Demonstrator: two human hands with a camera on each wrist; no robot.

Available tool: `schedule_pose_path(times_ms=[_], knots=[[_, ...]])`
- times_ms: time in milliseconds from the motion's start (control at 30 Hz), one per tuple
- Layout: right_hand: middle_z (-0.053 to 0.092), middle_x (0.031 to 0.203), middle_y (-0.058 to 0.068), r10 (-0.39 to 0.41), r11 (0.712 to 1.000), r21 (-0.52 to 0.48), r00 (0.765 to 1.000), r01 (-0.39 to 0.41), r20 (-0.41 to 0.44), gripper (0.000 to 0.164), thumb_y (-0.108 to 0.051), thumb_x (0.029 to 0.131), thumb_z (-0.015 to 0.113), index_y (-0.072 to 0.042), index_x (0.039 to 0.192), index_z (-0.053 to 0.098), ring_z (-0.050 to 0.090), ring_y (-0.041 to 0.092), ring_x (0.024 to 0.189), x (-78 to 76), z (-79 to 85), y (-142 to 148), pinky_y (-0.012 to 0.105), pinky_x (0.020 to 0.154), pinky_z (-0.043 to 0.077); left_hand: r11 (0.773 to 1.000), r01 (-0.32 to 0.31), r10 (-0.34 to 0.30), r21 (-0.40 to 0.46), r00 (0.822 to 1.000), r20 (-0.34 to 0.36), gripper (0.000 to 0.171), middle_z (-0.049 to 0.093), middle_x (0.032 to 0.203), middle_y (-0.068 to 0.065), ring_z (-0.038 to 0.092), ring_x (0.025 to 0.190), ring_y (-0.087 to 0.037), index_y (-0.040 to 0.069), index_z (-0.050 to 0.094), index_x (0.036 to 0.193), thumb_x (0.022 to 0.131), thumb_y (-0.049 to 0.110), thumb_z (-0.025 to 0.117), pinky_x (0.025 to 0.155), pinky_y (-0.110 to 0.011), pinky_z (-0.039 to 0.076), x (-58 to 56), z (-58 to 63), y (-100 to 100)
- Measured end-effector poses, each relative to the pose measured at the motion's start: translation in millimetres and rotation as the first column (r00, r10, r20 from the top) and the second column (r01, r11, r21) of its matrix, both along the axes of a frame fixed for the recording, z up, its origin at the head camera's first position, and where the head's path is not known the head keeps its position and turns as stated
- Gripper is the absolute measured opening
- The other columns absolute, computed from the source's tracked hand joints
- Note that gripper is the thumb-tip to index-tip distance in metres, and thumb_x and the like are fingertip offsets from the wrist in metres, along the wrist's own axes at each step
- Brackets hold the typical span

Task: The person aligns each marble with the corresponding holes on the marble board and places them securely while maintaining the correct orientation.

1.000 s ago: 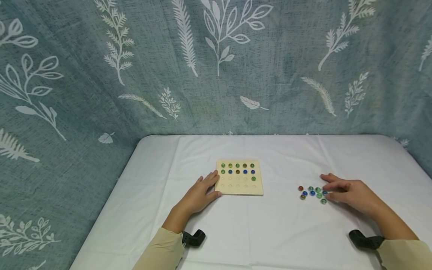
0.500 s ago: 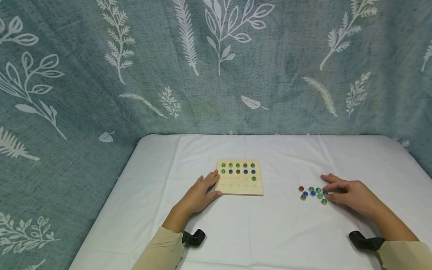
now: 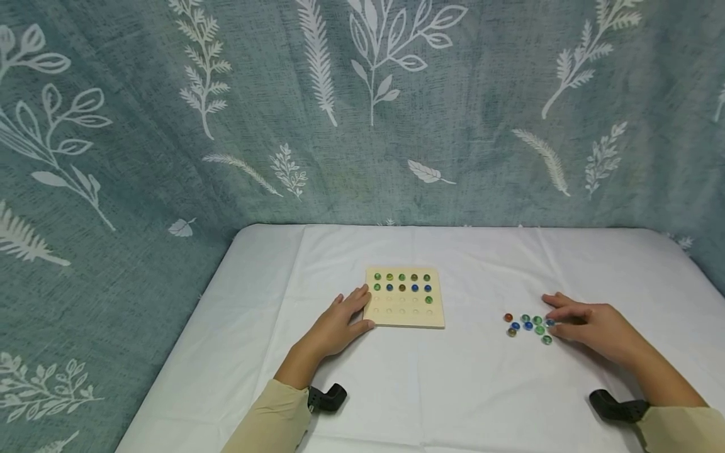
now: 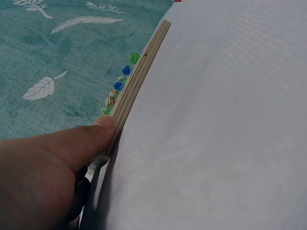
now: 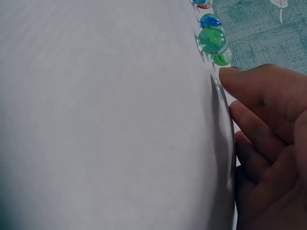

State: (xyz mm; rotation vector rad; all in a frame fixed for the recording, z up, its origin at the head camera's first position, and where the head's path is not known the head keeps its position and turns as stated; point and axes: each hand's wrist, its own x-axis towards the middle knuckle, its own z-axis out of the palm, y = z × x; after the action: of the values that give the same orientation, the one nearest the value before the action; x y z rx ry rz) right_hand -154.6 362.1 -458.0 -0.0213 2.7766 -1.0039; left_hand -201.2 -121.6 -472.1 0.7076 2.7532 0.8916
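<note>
Fingers of the right hand (image 3: 595,328) are pinched on a blue marble (image 3: 551,323), presumably against rolling; loose marbles (image 3: 528,326) are clustered at nine o'clock. Farther that way, a board (image 3: 396,319) is apparently steadied by the left hand (image 3: 338,324), thumb spread from fingers. The white-clothed table (image 3: 476,390) is backed at twelve by a leafy curtain (image 3: 481,126).
</note>
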Motion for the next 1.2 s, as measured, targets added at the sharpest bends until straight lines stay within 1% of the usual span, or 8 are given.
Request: schedule_pose_path(times_ms=[133,367,467,600,733,833,933,1200], knots=[[0.040,0.153,0.009,-0.030,0.999,0.013,1.000,0.030,0.000,0.056,-0.058,0.085,0.069,-0.013,0.117,0.072,0.029,0.022,0.147,-0.7,3.7,-1,0.052,0.110,0.039,1.000,-0.005,0.005,0.001,1.000,0.004,0.070,0.024,0.162,0.003,0.023,0.150,-0.015,0.012,0.035,0.153,0.096,0.037,0.063,0.126,-0.037,0.011,-0.2,-0.9,0],[0.037,0.156,0.002,-0.083,0.989,-0.124,0.997,0.083,0.005,0.059,-0.052,0.088,0.069,-0.006,0.124,0.067,0.026,0.043,0.145,-5.9,17.8,-25,0.065,0.108,0.034,1.000,-0.006,0.006,-0.004,1.000,0.011,0.070,0.024,0.162,0.002,0.023,0.150,-0.016,0.011,0.035,0.153,0.095,0.037,0.064,0.127,-0.037,0.010,-1.2,-0.3,1],[0.038,0.155,-0.007,-0.108,0.976,-0.187,0.994,0.109,0.016,0.059,-0.052,0.087,0.070,-0.007,0.126,0.066,0.025,0.040,0.147,-10.6,23.9,-44,0.063,0.111,0.032,1.000,-0.009,0.009,-0.002,1.000,0.014,0.070,0.024,0.162,0.002,0.022,0.150,-0.015,0.011,0.035,0.153,0.095,0.037,0.064,0.127,-0.037,0.010,-0.9,-0.1,1],[0.040,0.155,-0.006,-0.121,0.962,-0.246,0.993,0.120,0.011,0.058,-0.050,0.087,0.071,-0.008,0.126,0.066,0.026,0.033,0.148,-17.9,27.9,-73,0.048,0.116,0.035,1.000,-0.011,0.011,-0.003,1.000,0.023,0.070,0.024,0.162,0.002,0.021,0.150,-0.015,0.011,0.034,0.154,0.096,0.037,0.063,0.127,-0.037,0.010,-0.6,-1.0,1],[0.039,0.156,-0.003,-0.143,0.945,-0.297,0.990,0.138,0.005,0.055,-0.046,0.087,0.073,-0.008,0.126,0.066,0.028,0.030,0.148,-25.7,28.4,-105,0.036,0.096,0.054,1.000,-0.013,0.013,-0.008,0.999,0.029,0.070,0.023,0.163,0.003,0.021,0.150,-0.014,0.012,0.033,0.154,0.096,0.037,0.063,0.127,-0.037,0.009,-0.3,-0.6,1],[0.040,0.155,0.000,-0.160,0.933,-0.329,0.987,0.149,-0.009,0.048,-0.037,0.088,0.074,-0.005,0.123,0.067,0.029,0.030,0.148,-31.6,26.0,-129,0.041,0.101,0.052,1.000,-0.012,0.012,-0.003,1.000,0.026,0.070,0.024,0.163,0.002,0.022,0.150,-0.014,0.012,0.033,0.154,0.096,0.036,0.064,0.127,-0.037,0.010,-0.2,0.0,2],[0.043,0.153,0.001,-0.170,0.927,-0.343,0.985,0.151,-0.026,0.041,-0.029,0.089,0.073,-0.003,0.120,0.069,0.030,0.028,0.148,-37.4,20.7,-150,0.049,0.117,0.034,1.000,-0.008,0.008,0.000,1.000,0.023,0.070,0.024,0.162,0.001,0.022,0.150,-0.015,0.011,0.034,0.154,0.096,0.036,0.064,0.127,-0.038,0.010,0.0,0.0,2],[0.045,0.152,0.000,-0.216,0.904,-0.381,0.976,0.193,-0.017,0.032,-0.025,0.086,0.075,-0.005,0.111,0.073,0.030,0.024,0.148,-49.6,3.6,-194,0.050,0.122,0.024,1.000,-0.010,0.010,-0.002,1.000,0.010,0.070,0.025,0.162,0.001,0.023,0.150,-0.015,0.011,0.035,0.153,0.096,0.036,0.064,0.127,-0.038,0.010,0.6,0.0,1]])
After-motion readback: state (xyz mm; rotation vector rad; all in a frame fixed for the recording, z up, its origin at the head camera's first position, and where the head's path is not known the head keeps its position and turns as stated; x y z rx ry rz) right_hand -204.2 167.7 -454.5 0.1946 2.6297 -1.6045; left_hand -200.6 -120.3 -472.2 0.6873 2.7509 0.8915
